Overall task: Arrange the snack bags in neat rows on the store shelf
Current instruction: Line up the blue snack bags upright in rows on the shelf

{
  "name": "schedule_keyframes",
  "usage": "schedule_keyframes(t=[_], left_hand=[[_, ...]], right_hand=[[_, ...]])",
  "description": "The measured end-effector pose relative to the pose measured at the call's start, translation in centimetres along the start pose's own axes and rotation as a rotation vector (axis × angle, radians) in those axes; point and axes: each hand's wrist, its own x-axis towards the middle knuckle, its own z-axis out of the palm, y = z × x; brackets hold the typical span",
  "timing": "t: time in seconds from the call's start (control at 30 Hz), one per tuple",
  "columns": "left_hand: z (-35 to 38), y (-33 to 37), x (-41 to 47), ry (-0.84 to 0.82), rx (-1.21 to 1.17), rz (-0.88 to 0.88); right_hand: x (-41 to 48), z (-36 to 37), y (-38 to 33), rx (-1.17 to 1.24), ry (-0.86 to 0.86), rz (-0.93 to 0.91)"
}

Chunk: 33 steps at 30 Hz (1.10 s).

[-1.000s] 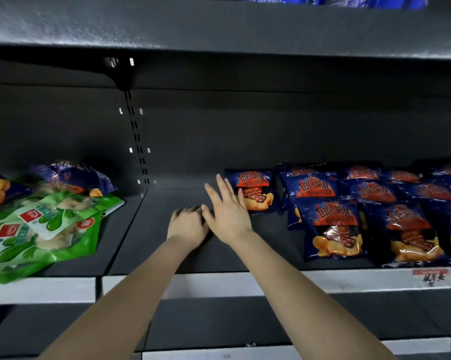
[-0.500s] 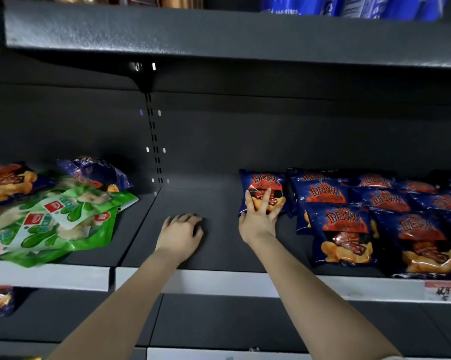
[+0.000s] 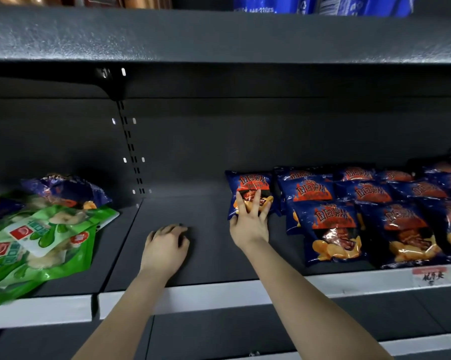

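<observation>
- Right hand (image 3: 249,226) spreads straight fingers (image 3: 255,201) over the bag (image 3: 249,181), at the blue row's left end on the shelf (image 3: 214,255).
- Left hand (image 3: 166,246) rests loosely curled, empty.
- Bag looks light, puffy, slick; take its sides gently.

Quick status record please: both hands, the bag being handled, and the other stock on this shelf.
right hand: fingers spread flat on the lone blue chip bag
left hand: rests on the bare shelf, fingers loosely curled, holding nothing
lone blue chip bag: lies apart, left of the blue rows
green bags: untidy overlapping pile at far left
task state: lone blue chip bag not yet lined up with the blue rows
</observation>
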Motion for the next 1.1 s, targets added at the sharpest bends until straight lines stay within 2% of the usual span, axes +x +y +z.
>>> schedule_keyframes(t=[0.3,0.47,0.67,0.83,1.1], left_hand=[[0.1,0.1,0.1,0.010,-0.031,-0.035],[-0.5,0.5,0.2,-0.019,-0.038,-0.033],[-2.9,0.1,0.3,-0.036,-0.034,0.048],[-5.7,-3.9,-0.3,0.034,0.049,0.037],[-9.9,-13.5,-3.0,0.123,0.204,-0.181]], right_hand=[[-0.8,-0.6,-0.4,-0.070,0.092,-0.014],[-0.9,-1.5,-2.0,-0.121,0.167,-0.165],[-0.3,-1.8,-6.9,-0.012,0.136,-0.275],[-1.0,0.9,-11.4,-0.013,0.066,-0.419],[-2.2,4.7,-20.8,0.097,0.040,-0.610]])
